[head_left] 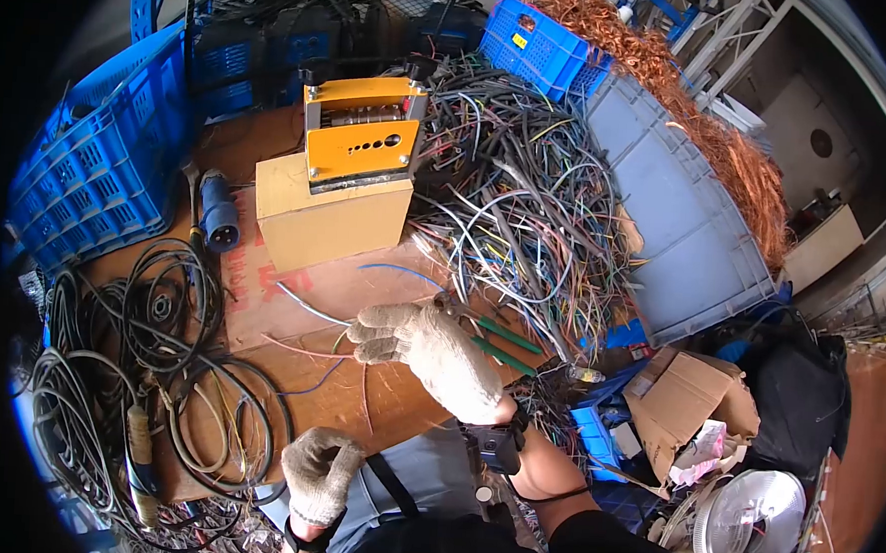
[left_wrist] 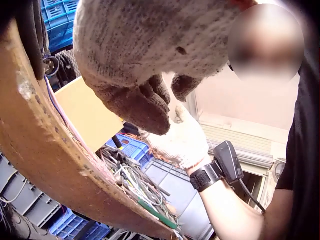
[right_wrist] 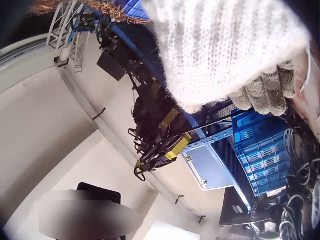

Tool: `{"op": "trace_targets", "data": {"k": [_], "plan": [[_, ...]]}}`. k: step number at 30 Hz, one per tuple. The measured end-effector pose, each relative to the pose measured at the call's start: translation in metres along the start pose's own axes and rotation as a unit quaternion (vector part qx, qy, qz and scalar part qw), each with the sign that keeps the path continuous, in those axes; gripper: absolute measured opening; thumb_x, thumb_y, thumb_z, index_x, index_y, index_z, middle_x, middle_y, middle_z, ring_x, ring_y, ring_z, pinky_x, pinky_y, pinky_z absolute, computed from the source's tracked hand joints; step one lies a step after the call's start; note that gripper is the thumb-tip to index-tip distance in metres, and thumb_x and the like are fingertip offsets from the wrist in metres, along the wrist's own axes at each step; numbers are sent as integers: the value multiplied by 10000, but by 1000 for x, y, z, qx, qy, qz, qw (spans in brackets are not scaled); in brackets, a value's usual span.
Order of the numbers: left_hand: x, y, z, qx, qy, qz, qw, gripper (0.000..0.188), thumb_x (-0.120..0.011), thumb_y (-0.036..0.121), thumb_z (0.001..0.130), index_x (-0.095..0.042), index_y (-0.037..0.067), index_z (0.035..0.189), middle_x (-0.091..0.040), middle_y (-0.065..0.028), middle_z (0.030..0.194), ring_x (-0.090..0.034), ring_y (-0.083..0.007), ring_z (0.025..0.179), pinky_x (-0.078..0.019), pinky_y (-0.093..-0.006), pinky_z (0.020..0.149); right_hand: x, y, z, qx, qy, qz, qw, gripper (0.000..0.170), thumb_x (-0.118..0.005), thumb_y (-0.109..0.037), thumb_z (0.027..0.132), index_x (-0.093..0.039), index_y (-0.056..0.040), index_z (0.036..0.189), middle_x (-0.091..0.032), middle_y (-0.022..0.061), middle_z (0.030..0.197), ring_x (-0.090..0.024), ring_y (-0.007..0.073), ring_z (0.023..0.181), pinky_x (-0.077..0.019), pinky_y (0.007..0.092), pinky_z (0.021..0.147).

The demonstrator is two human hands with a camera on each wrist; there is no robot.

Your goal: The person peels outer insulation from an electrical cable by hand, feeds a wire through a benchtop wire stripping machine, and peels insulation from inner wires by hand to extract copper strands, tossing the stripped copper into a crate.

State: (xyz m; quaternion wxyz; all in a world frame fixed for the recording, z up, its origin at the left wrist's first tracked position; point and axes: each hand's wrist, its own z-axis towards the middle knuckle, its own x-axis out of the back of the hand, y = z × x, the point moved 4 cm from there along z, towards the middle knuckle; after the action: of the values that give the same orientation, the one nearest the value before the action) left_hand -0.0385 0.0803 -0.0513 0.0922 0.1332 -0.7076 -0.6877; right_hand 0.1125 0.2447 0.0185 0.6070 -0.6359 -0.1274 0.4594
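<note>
My gloved left hand [head_left: 320, 475] is at the table's front edge, its fingers loosely bent with nothing visible in them; the left wrist view shows this glove [left_wrist: 145, 55] with thumb and fingers apart. Over the wooden table my gloved right hand [head_left: 437, 356] points its relaxed fingers left, above a few loose wires. No held object shows in the right glove [right_wrist: 230, 55]. A blue-white wire [head_left: 311, 308] and a pink wire [head_left: 299, 349] lie beside its fingertips. Green-handled pliers [head_left: 508, 345] lie just right of that hand, their head partly hidden.
A yellow machine [head_left: 360, 144] stands on a cardboard box [head_left: 336, 221] at the back. Mixed wires [head_left: 528, 181] are heaped to the right, against a grey crate [head_left: 667, 208]. Coiled black cables [head_left: 166, 312] and a blue plug [head_left: 219, 215] lie left, near a blue crate [head_left: 97, 178].
</note>
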Motion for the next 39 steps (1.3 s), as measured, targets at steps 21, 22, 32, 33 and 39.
{"op": "trace_targets", "data": {"k": [21,22,32,33,39], "plan": [[-18,-1,6,30,-9,-22,999,51,-698,23,885,-683,-24,896,-695,-63,790,-641,-119,690,-515,-263,644,27,21,3,-37,150,323,934,624,-426,-559,1034,-631,12,1183,-707,195,1090,-687,307,934,-539,420,892],[-17,-5,5,32,-1,-30,999,52,-696,26,889,-683,-24,894,-696,-65,790,-641,-120,688,-515,-262,645,27,23,4,-36,141,331,932,666,-398,-580,1037,-642,26,1165,-709,203,1080,-684,321,926,-535,423,896],[-19,8,13,18,-17,68,997,135,-766,124,859,-728,2,905,-721,-87,761,-657,-96,671,-519,-262,617,29,33,4,-26,108,358,927,645,-431,-573,1022,-622,-10,1271,-689,189,1195,-669,316,1030,-505,467,977],[-20,12,14,5,-25,83,996,109,-746,90,870,-716,-7,910,-717,-79,776,-657,-103,692,-521,-262,647,31,34,6,-30,95,360,928,659,-426,-584,1020,-614,-6,1276,-675,194,1215,-658,316,1038,-501,462,974],[-29,23,18,14,-34,113,993,119,-740,86,876,-718,-15,935,-721,-77,767,-669,-110,704,-531,-273,662,25,34,9,-38,116,356,926,680,-433,-609,1008,-620,-2,1250,-675,191,1186,-649,314,1011,-500,463,949]]}}
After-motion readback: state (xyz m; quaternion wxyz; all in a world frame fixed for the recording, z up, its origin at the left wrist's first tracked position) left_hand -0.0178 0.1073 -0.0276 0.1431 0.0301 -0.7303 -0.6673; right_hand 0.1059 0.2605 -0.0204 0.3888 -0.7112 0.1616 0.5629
